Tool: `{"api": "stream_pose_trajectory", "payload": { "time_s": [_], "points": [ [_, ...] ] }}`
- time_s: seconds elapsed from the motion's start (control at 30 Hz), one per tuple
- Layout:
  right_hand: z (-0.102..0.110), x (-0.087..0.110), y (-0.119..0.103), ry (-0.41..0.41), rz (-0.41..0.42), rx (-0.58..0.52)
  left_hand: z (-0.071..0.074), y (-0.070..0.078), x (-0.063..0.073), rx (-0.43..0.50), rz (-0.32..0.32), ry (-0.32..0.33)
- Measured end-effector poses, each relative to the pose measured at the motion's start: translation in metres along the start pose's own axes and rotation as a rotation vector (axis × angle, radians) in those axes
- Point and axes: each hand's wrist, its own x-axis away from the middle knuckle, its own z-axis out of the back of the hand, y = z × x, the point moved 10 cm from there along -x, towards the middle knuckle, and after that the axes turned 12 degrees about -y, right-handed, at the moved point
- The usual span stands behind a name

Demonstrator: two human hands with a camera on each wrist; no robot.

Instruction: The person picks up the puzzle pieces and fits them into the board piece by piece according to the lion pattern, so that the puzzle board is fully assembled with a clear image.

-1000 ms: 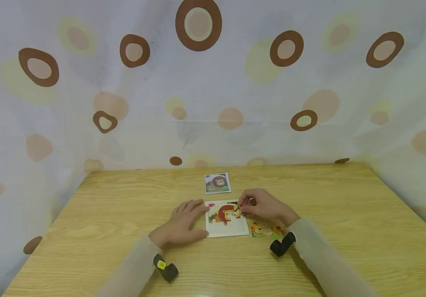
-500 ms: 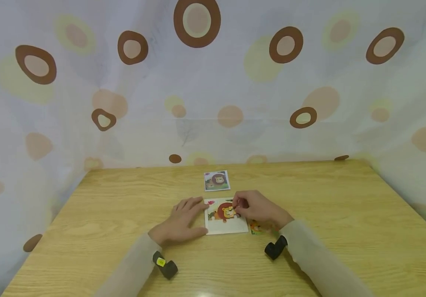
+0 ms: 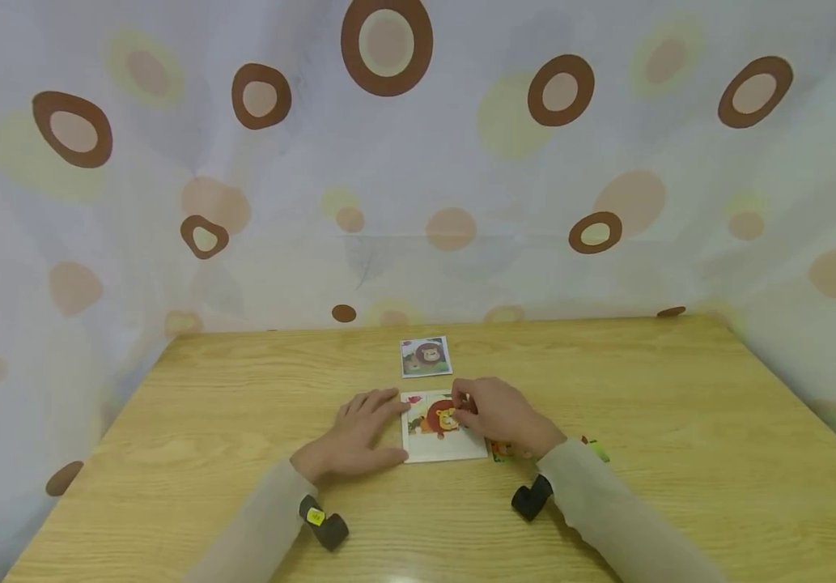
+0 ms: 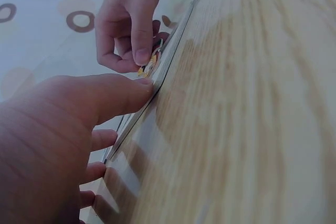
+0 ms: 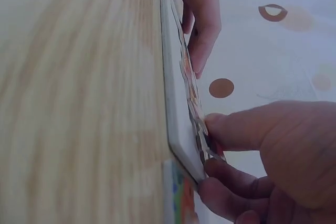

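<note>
In the head view, the left hand point(image 3: 352, 437) lies flat with thumb and fingers spread, thumb and forefinger tips at the near side of the white puzzle tray point(image 3: 447, 449), which sits between the two hands. The right hand point(image 3: 501, 409) arches over the tray's other side, wrist bent inward, thumb and fingertips drawn together; what they hold is hidden here. Fitted lion pieces point(image 3: 441, 419) fill the part of the tray farther from the body. Beyond the hands lies a lion card point(image 3: 425, 358); loose pieces point(image 3: 502, 451) show beneath the right wrist and past its sleeve point(image 3: 621, 510).

The left wrist view shows the left thumb resting on the tray's edge, fingers partly tucked from sight behind it, the right hand curled beyond.

Only the right wrist view shows the puzzle piece point(image 5: 217, 150), tilted, pinched between right thumb and fingertips just above the tray.
</note>
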Motion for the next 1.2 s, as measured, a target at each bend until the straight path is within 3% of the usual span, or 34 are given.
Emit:
{"api": "stream_pose_trajectory", "payload": {
  "time_s": [0.23,0.47,0.8,1.2],
  "points": [
    [0.001,-0.001,0.006,0.006,-0.063,-0.063,0.001,0.003,0.001,0.009,-0.007,0.004],
    [0.003,-0.001,0.009,0.041,-0.046,-0.063,0.001,0.002,0.0,0.011,-0.012,0.004],
    [0.002,0.003,0.019,0.06,-0.08,-0.208,0.001,0.002,0.0,-0.008,-0.012,0.009],
    [-0.002,-0.001,0.045,0.093,-0.232,-0.448,0.002,0.004,0.001,0.022,0.001,0.006]
  ]
}}
